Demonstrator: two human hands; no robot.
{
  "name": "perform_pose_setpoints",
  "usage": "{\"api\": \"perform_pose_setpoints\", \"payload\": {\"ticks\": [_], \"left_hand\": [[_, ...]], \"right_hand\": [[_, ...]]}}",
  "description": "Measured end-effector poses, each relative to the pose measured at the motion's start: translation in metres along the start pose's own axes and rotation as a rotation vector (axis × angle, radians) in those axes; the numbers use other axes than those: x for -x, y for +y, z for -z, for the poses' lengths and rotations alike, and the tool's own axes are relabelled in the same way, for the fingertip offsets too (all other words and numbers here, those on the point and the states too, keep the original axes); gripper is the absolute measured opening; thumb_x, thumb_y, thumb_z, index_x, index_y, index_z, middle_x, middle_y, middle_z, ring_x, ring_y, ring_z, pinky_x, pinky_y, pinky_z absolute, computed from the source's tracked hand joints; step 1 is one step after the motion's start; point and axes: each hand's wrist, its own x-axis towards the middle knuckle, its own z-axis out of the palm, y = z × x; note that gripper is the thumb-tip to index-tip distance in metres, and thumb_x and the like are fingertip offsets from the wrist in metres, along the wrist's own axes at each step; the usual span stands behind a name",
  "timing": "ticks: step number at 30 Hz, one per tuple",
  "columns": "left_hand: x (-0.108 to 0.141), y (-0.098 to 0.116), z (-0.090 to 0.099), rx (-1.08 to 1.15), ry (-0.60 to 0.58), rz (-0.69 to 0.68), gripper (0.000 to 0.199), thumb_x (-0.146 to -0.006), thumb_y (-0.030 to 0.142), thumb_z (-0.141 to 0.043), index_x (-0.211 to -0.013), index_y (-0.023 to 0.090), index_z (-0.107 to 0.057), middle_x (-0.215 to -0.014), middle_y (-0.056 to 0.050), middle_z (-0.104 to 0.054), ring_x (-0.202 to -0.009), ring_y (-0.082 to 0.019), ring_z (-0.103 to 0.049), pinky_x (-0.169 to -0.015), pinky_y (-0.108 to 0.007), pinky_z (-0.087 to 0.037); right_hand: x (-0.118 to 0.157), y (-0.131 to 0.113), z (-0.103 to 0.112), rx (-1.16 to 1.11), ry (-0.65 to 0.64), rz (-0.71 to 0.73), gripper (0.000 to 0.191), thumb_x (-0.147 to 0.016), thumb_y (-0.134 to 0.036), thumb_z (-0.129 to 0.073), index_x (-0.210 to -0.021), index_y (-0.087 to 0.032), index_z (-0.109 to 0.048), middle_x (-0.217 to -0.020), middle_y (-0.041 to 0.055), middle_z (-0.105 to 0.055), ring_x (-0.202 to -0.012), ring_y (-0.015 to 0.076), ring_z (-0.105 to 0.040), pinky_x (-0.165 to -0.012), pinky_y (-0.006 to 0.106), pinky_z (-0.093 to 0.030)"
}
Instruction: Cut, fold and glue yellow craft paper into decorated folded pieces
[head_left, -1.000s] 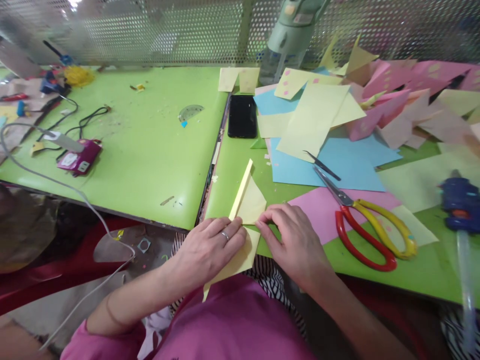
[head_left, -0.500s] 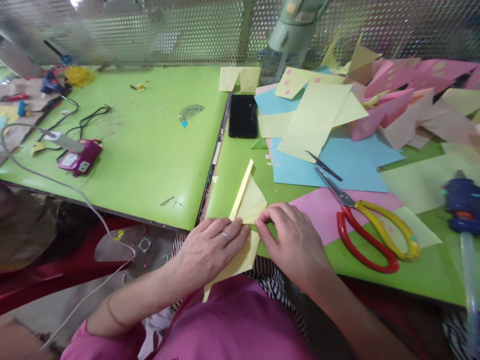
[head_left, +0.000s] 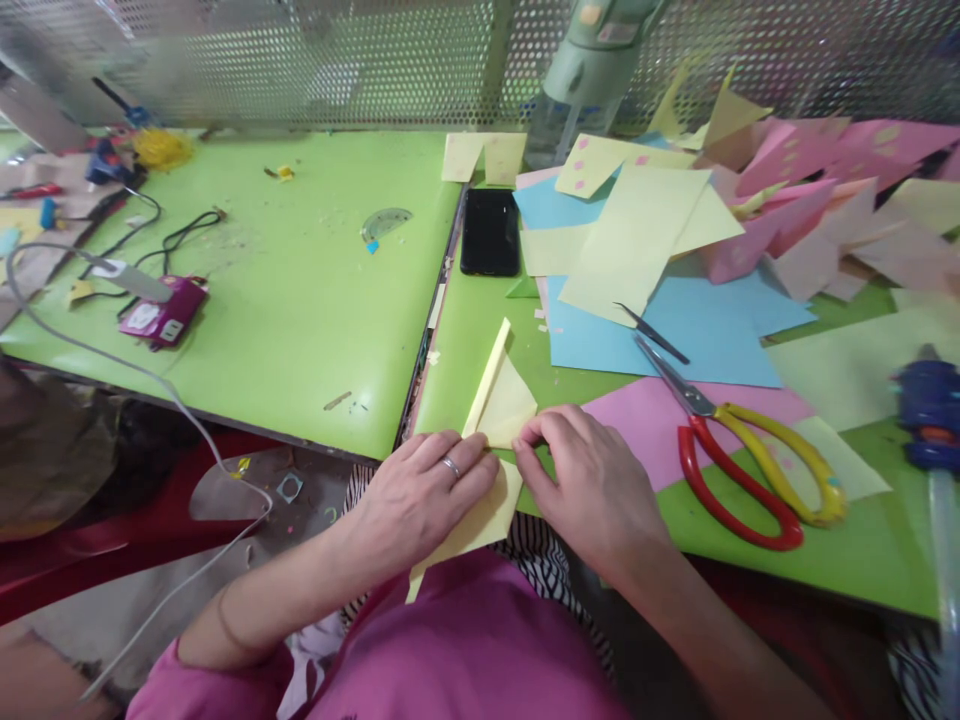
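Observation:
A folded pale yellow paper (head_left: 504, 400) lies at the table's front edge, with a narrow folded strip along its left side and a lower part hanging over the edge. My left hand (head_left: 427, 490) rests on it, palm down, a ring on one finger, the fingers side by side and pressing across its middle. My right hand (head_left: 589, 480) pinches the paper's right edge near the crease between thumb and index finger. Red and yellow handled scissors (head_left: 697, 405) lie to the right, slightly open, with dark tweezers (head_left: 652, 332) just above their blades.
A black phone (head_left: 490, 232) and a bottle (head_left: 577, 90) stand beyond the paper. Blue sheets (head_left: 720, 320) and pink folded papers (head_left: 795, 220) cover the right side. At far right is a blue glue gun (head_left: 928, 400); a purple adapter (head_left: 166, 312) with cables sits left.
The view has shifted very slightly, so the table items appear a little to the right. Both hands keep nearly the same hold on the yellow paper.

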Motion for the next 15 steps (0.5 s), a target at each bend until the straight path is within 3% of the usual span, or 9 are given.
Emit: {"api": "perform_pose_setpoints", "payload": {"ticks": [10,15], "left_hand": [[0.000,-0.001,0.002,-0.019,-0.004,0.000,0.032,-0.102,0.016,-0.041,-0.131,0.013,-0.052,-0.131,-0.010,-0.061,-0.105,-0.020,-0.059,-0.087,-0.032,-0.051],[0.000,-0.002,0.002,0.014,0.034,0.023,0.033,-0.102,0.019,-0.042,-0.133,0.015,-0.051,-0.127,-0.012,-0.063,-0.106,-0.022,-0.061,-0.086,-0.035,-0.053]], "right_hand": [[-0.001,0.000,0.001,0.020,0.016,-0.009,0.018,-0.097,-0.027,-0.045,-0.079,-0.023,-0.049,-0.074,0.0041,-0.061,-0.066,0.0187,-0.053,-0.059,0.033,-0.036],[0.001,0.011,0.005,-0.111,-0.068,0.051,0.021,-0.100,-0.033,-0.045,-0.084,-0.022,-0.053,-0.082,0.0042,-0.063,-0.072,0.0186,-0.058,-0.063,0.033,-0.043]]}}
